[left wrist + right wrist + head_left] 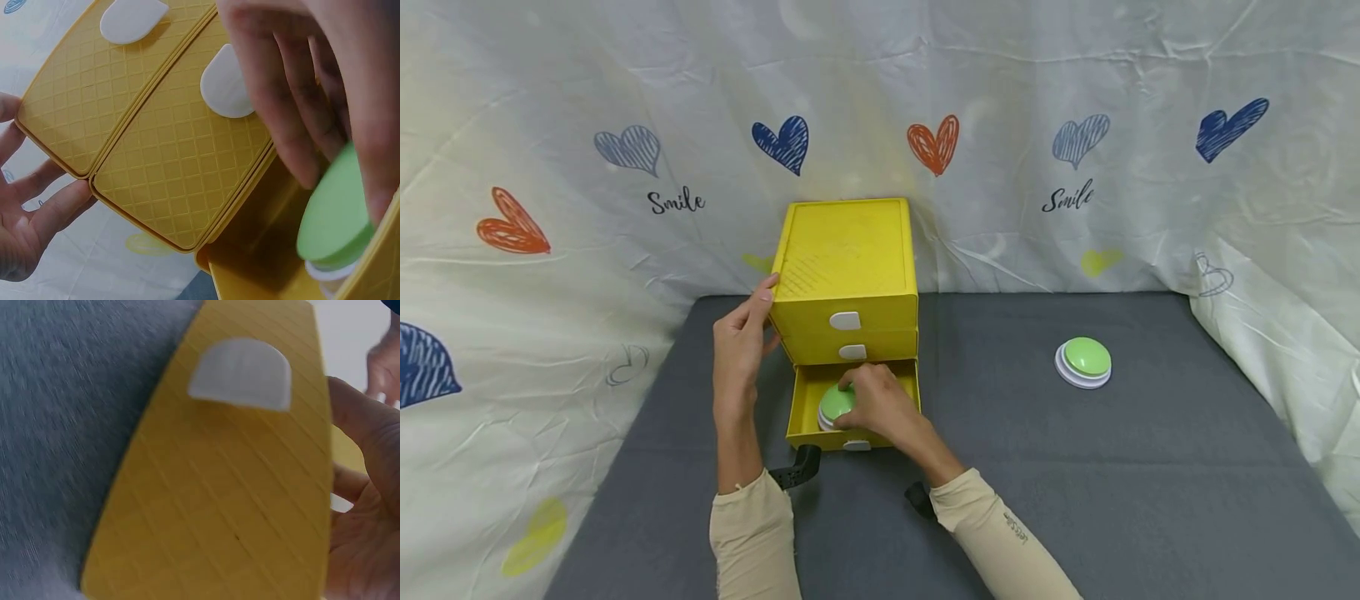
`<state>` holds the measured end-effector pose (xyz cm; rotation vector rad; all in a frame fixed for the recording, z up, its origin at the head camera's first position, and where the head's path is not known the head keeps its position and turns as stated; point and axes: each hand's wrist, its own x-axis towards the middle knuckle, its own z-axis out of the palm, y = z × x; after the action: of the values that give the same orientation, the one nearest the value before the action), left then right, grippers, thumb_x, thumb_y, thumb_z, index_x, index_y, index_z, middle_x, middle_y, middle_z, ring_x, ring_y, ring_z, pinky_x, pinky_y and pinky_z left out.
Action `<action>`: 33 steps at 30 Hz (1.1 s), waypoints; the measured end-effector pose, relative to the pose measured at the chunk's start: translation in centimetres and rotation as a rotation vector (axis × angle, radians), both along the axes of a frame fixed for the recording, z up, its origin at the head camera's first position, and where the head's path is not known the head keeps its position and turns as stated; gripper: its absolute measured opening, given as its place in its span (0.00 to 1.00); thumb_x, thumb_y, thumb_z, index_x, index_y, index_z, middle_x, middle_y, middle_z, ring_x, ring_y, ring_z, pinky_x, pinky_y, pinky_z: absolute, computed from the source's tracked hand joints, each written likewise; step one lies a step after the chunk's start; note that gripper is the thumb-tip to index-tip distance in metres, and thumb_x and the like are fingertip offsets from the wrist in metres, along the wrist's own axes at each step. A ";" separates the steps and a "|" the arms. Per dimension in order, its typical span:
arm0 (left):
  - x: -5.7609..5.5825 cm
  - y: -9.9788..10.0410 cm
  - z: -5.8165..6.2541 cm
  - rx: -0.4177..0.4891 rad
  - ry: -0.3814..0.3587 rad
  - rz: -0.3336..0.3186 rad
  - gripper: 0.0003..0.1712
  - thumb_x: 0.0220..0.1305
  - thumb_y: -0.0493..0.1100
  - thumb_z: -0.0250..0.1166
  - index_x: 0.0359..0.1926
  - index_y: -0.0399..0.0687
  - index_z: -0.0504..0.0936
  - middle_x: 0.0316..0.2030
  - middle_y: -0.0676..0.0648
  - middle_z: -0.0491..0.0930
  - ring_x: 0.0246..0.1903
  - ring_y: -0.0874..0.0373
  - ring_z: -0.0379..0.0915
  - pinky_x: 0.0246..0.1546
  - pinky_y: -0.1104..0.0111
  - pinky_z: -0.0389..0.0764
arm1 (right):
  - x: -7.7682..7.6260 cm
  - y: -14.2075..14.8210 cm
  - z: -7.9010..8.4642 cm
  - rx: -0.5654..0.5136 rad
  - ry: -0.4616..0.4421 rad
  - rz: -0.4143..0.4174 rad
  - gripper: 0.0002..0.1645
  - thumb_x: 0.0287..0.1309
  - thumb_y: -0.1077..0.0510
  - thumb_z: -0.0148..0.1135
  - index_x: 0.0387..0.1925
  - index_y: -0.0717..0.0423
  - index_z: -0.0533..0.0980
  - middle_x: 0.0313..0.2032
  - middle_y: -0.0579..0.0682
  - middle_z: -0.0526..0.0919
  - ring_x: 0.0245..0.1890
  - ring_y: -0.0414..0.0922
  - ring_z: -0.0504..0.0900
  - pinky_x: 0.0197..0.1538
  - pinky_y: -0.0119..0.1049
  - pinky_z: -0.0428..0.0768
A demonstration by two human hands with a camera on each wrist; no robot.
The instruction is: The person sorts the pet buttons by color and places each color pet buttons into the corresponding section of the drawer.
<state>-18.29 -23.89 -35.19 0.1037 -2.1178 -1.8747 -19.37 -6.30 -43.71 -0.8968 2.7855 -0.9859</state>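
A yellow drawer cabinet [842,250] with white tab handles stands on the grey cloth, its bottom drawer [805,433] pulled out. My left hand [741,346] touches the cabinet's left side, fingers and thumb at its front corner; the left wrist view shows the thumb against that edge. Reaching into the drawer, my right hand [880,404] holds a green domed button [337,212] with a white base between thumb and fingers. The hand covers the button's right part in the head view. In the right wrist view, the drawer front [219,487] hides the button.
Another green domed button [1086,360] on a white base lies on the grey cloth [1112,500] to the right. A white curtain [1000,83] printed with hearts hangs behind the cabinet and along both sides.
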 end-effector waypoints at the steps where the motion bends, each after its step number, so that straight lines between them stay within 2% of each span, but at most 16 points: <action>1: 0.0 0.0 0.0 -0.003 0.001 0.001 0.24 0.64 0.58 0.53 0.57 0.56 0.77 0.59 0.59 0.70 0.58 0.58 0.65 0.50 0.50 0.72 | 0.0 -0.2 -0.1 0.000 0.003 0.000 0.28 0.32 0.50 0.77 0.41 0.57 0.82 0.38 0.49 0.82 0.29 0.39 0.73 0.28 0.24 0.70; 8: 0.1 -0.1 0.0 0.002 -0.008 0.004 0.24 0.64 0.58 0.53 0.57 0.56 0.76 0.59 0.58 0.70 0.57 0.57 0.67 0.50 0.50 0.72 | -0.2 -1.5 -0.7 -0.019 0.007 0.036 0.29 0.31 0.49 0.78 0.41 0.55 0.82 0.38 0.47 0.82 0.28 0.37 0.73 0.27 0.23 0.70; 16: -0.1 0.0 0.1 0.003 0.001 -0.003 0.24 0.64 0.58 0.53 0.57 0.57 0.76 0.59 0.58 0.70 0.58 0.57 0.66 0.50 0.49 0.71 | -0.2 -2.2 -0.7 0.025 0.090 0.065 0.28 0.31 0.49 0.79 0.39 0.55 0.83 0.35 0.49 0.80 0.31 0.40 0.72 0.32 0.25 0.70; 23: -0.1 0.1 -0.1 0.002 -0.002 -0.007 0.24 0.64 0.58 0.53 0.57 0.57 0.76 0.59 0.58 0.70 0.58 0.57 0.65 0.50 0.49 0.71 | 0.0 -1.8 -0.8 0.045 0.060 0.105 0.22 0.40 0.53 0.75 0.40 0.55 0.82 0.34 0.49 0.79 0.30 0.39 0.69 0.35 0.28 0.67; 26: -0.1 0.2 -0.2 0.012 -0.006 -0.004 0.23 0.64 0.58 0.53 0.57 0.57 0.76 0.59 0.58 0.70 0.58 0.57 0.66 0.51 0.49 0.71 | 0.1 -1.5 -0.8 0.024 0.051 0.115 0.19 0.44 0.54 0.72 0.41 0.55 0.82 0.35 0.49 0.79 0.30 0.38 0.69 0.33 0.26 0.68; 30: -0.1 0.2 -0.1 0.005 -0.003 0.000 0.23 0.64 0.58 0.53 0.57 0.58 0.76 0.59 0.58 0.70 0.57 0.57 0.66 0.50 0.49 0.71 | 0.2 -1.2 -0.9 -0.035 0.010 0.097 0.15 0.51 0.56 0.67 0.42 0.55 0.81 0.40 0.48 0.81 0.25 0.36 0.72 0.26 0.23 0.69; 33: -0.1 0.2 -0.1 -0.008 0.005 0.001 0.24 0.64 0.58 0.53 0.57 0.58 0.76 0.59 0.58 0.69 0.58 0.57 0.66 0.50 0.49 0.71 | 0.5 -0.6 -0.6 -0.061 -0.008 0.059 0.15 0.55 0.55 0.63 0.44 0.55 0.81 0.43 0.47 0.81 0.30 0.37 0.77 0.30 0.24 0.73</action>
<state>-18.35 -23.69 -35.29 0.0988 -2.1216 -1.8636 -18.87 -6.87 -44.32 -0.9750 2.7193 -1.0676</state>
